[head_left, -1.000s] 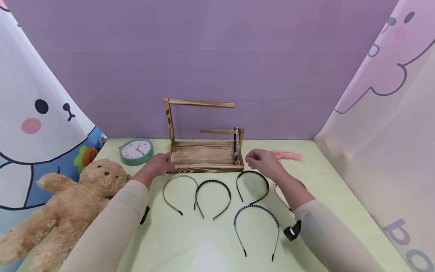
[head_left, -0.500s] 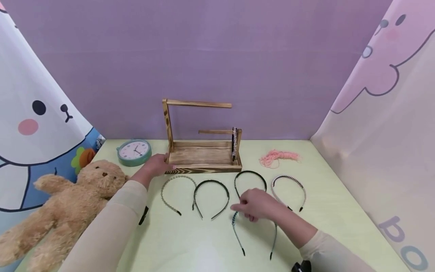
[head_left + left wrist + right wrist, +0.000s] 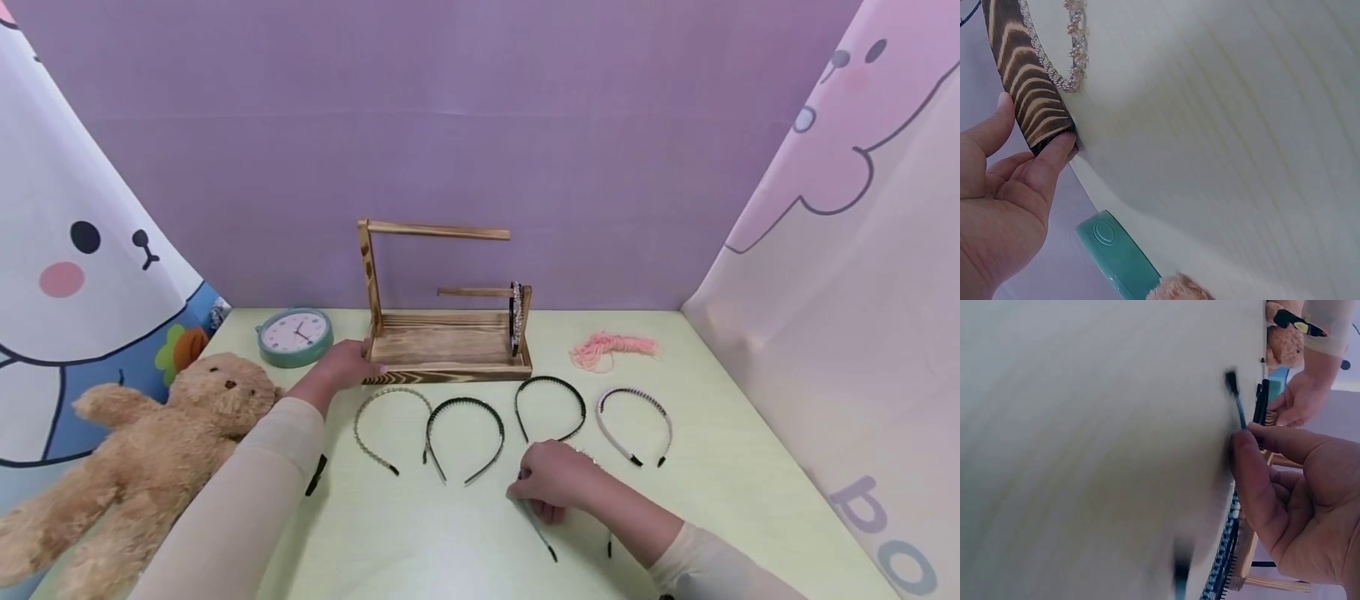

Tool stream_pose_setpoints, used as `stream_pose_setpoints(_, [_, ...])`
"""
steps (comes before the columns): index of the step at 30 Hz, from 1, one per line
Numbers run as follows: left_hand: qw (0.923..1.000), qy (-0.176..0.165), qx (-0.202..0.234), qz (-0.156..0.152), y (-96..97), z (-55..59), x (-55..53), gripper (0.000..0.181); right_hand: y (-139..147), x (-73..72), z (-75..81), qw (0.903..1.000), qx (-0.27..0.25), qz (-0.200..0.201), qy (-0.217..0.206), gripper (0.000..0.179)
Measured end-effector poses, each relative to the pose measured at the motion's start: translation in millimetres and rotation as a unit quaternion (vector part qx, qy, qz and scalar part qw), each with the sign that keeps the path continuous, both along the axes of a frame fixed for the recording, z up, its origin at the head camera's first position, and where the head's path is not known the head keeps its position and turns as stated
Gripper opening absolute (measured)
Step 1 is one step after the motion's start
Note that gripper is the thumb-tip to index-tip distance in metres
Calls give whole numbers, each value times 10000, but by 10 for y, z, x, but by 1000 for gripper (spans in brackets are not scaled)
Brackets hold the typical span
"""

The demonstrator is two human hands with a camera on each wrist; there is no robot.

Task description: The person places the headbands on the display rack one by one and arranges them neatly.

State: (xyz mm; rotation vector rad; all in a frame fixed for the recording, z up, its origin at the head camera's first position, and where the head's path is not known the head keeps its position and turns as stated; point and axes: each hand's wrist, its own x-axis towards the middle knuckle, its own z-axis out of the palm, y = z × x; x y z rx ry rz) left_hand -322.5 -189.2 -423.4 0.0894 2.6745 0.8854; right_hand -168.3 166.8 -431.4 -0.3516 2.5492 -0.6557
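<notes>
My right hand [image 3: 558, 479] pinches a blue beaded headband [image 3: 1221, 550] by one side, between thumb and fingertips. In the head view the hand covers most of that headband, and its dark-tipped ends show below. At the back, my left hand [image 3: 343, 367] grips the left front corner of a wooden rack [image 3: 450, 375], thumb on one face and fingers on the other. The rack has a tray base and two bars at different heights. A glittery headband [image 3: 516, 321] hangs on the lower bar, by the right post.
On the table lie a pale beaded headband [image 3: 360, 429], two black headbands [image 3: 501, 425] [image 3: 582, 408] and a pinkish one [image 3: 609, 429]. Pink yarn [image 3: 615, 343] is at the back right. A teal clock [image 3: 295, 358] and a teddy bear [image 3: 161, 450] are at left.
My right hand has come from beside the rack down toward the front and taken hold of the blue headband, which has shifted slightly. My left hand stays on the rack's corner.
</notes>
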Motion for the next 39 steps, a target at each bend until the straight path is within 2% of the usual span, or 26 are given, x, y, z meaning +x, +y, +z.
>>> stream_pose_setpoints(7, [9999, 74, -55, -55, 7, 14, 10, 78, 92, 40, 144, 9995, -126, 227, -184, 27])
stream_pose_setpoints(15, [10000, 31, -61, -60, 8, 28, 16, 78, 217, 28, 551, 9950, -698, 504, -506, 28])
stream_pose_setpoints(19, [10000, 32, -55, -45, 10, 35, 15, 79, 264, -24, 747, 9912, -1069, 565, -541, 29])
stream_pose_setpoints(22, [10000, 26, -57, -31, 15, 35, 20, 78, 271, -81, 840, 9889, -1277, 612, -438, 28])
stream_pose_setpoints(29, [10000, 28, -64, 12, 14, 9, 17, 77, 211, -265, 915, 9814, -1762, 759, -40, 11])
stream_pose_setpoints(34, [10000, 6, -8, 40, 19, 16, 27, 77, 92, -405, 889, 9730, -2175, 737, 222, 16])
stream_pose_setpoints(39, [10000, 40, 5, 27, 23, 37, 34, 77, -62, -530, 830, 9587, -2735, 705, 330, 16])
